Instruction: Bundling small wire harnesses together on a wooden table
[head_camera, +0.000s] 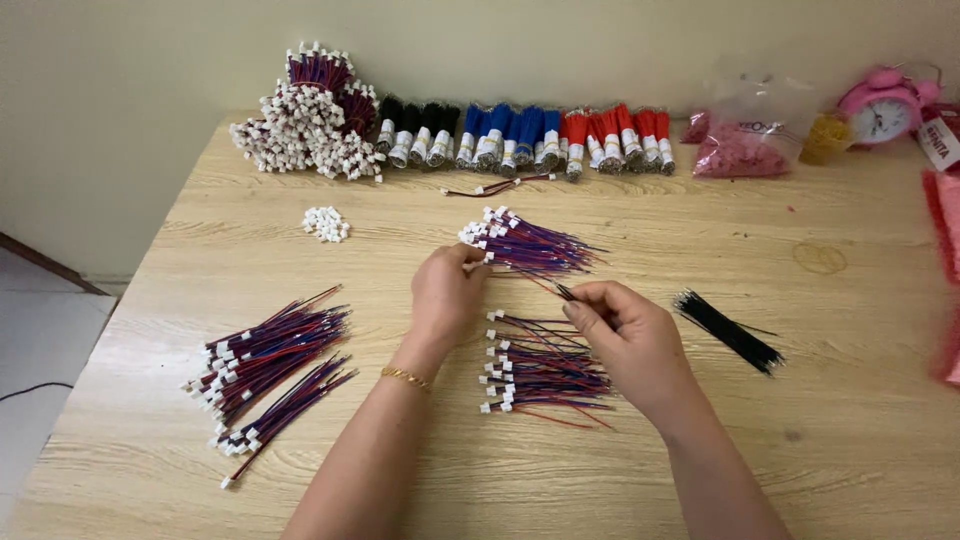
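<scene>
Pinching, left hand (447, 295): fingers pressed together on the white-plug end of a fanned bundle of red-and-blue wire leads (528, 247).
Right hand (630, 340): fingers pressed together on the thin bare ends of wire drawn from that bundle; the hand sits just right of the left hand.
Loose leads (545, 372): a spread pile on the worktop (840, 420), directly below the held bundle, partly under the right hand.
Black wires (728, 331): a small bunch right of the held bundle, apart from the right hand.
Sorted leads (270, 365): two heaps well to the left of the held bundle.
White plugs (326, 223): a small heap up-left of the held bundle.
Taped bundles (520, 137): black, blue and red, in a row behind the held bundle.
Pink clock (882, 107): far back right of it.
</scene>
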